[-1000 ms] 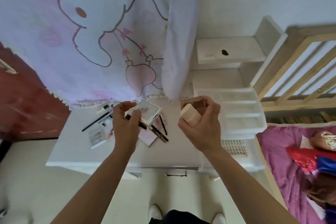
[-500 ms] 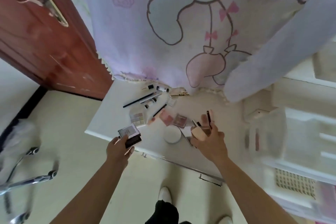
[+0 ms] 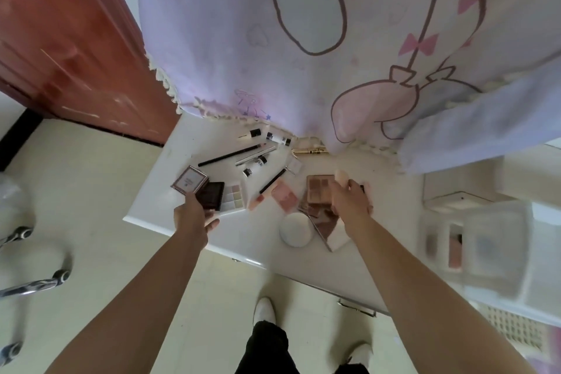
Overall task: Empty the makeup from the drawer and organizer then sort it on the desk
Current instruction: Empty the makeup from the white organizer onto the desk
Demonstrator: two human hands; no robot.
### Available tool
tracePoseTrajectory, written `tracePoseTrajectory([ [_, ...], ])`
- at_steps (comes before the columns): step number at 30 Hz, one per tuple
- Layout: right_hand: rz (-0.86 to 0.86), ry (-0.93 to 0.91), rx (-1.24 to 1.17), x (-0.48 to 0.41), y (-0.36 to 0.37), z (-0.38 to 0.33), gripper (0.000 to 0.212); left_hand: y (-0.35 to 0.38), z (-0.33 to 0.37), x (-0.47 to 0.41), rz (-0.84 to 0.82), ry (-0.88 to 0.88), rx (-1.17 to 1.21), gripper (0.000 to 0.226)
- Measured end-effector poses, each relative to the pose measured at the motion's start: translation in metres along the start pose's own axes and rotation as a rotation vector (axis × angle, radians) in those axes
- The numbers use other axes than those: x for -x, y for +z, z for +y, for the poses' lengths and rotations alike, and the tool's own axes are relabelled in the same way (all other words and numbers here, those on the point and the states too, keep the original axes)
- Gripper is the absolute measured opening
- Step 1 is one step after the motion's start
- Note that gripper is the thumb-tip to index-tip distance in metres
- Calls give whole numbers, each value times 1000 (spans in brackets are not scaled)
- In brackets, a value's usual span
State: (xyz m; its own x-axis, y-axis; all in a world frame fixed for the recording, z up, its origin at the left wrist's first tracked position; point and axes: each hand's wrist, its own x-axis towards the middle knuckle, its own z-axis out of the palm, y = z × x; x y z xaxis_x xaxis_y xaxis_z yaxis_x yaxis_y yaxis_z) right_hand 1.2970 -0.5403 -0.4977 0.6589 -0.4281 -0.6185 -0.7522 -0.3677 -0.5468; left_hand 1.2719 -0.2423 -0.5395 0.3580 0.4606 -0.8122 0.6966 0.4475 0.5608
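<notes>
White tabletop [image 3: 252, 240] is sitting under a cartoon-print curtain [image 3: 303, 39], whose hem is draping over the far edge. A red-brown door [image 3: 60, 55] is standing far left. Makeup is lying in a loose spread across the middle. A black pencil [image 3: 230, 155] and small tubes [image 3: 252, 171] are lying far. A pale palette [image 3: 233, 197], a pink palette [image 3: 283, 196], a brown palette [image 3: 320, 188] and a round white case [image 3: 296, 234] are lying nearer.

Left hand [image 3: 194, 215] is gripping an open compact [image 3: 189, 181] by its near edge, fingers curled on it, at the left of the spread just beside the pale palette. Likely reason: grouping the flat cases together. Whether the compact is resting or lifted, cannot tell.

Right hand [image 3: 349, 200] is curling round a beige block [image 3: 341, 176], whose tip is poking out past the fingers, over the brown palette. Contact with the palette: cannot tell.

Organizer [image 3: 491, 240] is standing at the right, blurred, with something pinkish showing inside, so emptying is probably not finished. Drawer pull [image 3: 356, 308] is showing below the near edge.

Open room: a bare strip is running along the near edge and over the right part of the tabletop. The compact is sitting close to the left edge, so a careless set-down is risking a slide off. A chair [image 3: 30, 282] is standing well left, apart from the arms.
</notes>
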Motion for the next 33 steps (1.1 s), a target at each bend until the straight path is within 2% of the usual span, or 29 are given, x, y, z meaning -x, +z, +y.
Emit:
tracePoseTrajectory([
  [1,-8,32,-53,-4,0,0,43,2,-1,0,6,12,-57,34],
  [5,3,22,-153,1,-6,4,68,5,0,10,44,113,-317,49],
  [7,-12,10,-163,9,-16,7,78,6,-4,21,61,258,-504,54],
  [8,-33,-5,-160,12,-24,10,74,6,-7,29,73,376,-601,54],
  [11,-88,-109,-79,25,-45,22,12,6,-18,58,10,740,-837,57],
  [12,-71,-154,-54,32,-52,25,1,8,-21,65,-35,822,-884,58],
  [15,-23,-224,-39,40,-69,42,27,18,-22,98,-127,1016,-960,62],
  [18,9,-292,-78,75,-95,50,29,32,-30,134,-188,1176,-976,74],
  [21,-21,-331,-110,105,-120,80,14,53,-54,172,-295,1232,-976,73],
  [25,-119,-342,-92,134,-166,142,13,89,-99,211,-473,1336,-1017,64],
  [28,-48,-286,-68,154,-206,197,10,116,-139,237,-565,1314,-1096,70],
  [33,141,-139,-105,160,-259,273,25,137,-209,281,-745,1241,-1226,69],
])
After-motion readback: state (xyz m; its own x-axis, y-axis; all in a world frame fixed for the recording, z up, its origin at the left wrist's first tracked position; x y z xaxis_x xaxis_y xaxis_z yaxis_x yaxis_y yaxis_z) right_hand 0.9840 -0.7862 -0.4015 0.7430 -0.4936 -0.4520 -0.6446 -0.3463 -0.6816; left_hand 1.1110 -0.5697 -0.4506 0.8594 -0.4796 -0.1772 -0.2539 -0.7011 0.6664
